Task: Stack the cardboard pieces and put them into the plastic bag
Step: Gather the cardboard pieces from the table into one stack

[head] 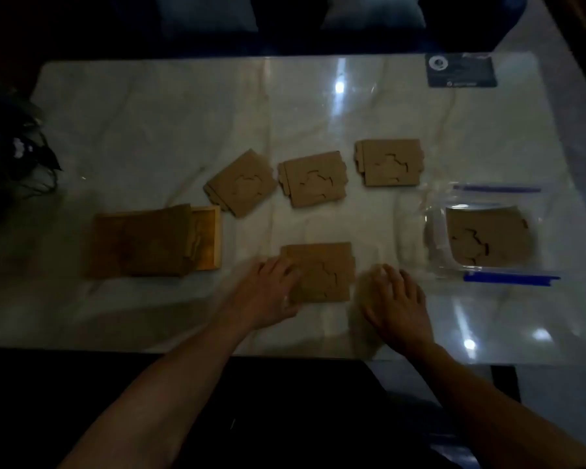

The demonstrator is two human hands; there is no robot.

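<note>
A brown cardboard stack (325,269) with a cut-out shape lies near the table's front edge. My left hand (268,292) rests on its left edge, fingers on the cardboard. My right hand (394,299) lies flat on the table just right of that stack, fingers apart, holding nothing. Three more cardboard stacks lie further back: one tilted (241,182), one in the middle (313,179), one to the right (389,162). A clear plastic bag (487,194) with blue zip strips lies at the right, with cardboard pieces (491,242) inside it.
A shallow wooden box (210,238) with brown sheets lying over it sits at the left on the glossy marble table (149,123). A dark card (460,71) lies at the back right. Black cables and gear (17,147) sit at the left edge.
</note>
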